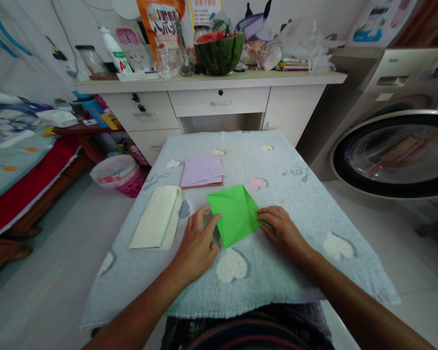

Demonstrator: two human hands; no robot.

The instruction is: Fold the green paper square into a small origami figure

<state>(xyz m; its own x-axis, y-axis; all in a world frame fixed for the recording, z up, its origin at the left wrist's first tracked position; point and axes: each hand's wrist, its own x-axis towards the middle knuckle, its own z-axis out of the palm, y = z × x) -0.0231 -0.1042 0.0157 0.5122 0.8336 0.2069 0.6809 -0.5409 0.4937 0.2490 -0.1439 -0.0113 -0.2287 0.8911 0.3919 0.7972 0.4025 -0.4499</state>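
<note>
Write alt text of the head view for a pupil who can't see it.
A person's left hand and right hand touch opposite sides of folded green paper on heart-patterned cloth. A folded pale sheet lies to the left; a purple-topped paper stack lies beyond.

Soft, fairly dim light casts faint shadows, and the outer edges look stretched and slightly blurred.

"津味" on an orange bag (162,29), "A" on a white bottle (115,52), upside-down "Love" on the tablecloth (295,233)
</note>
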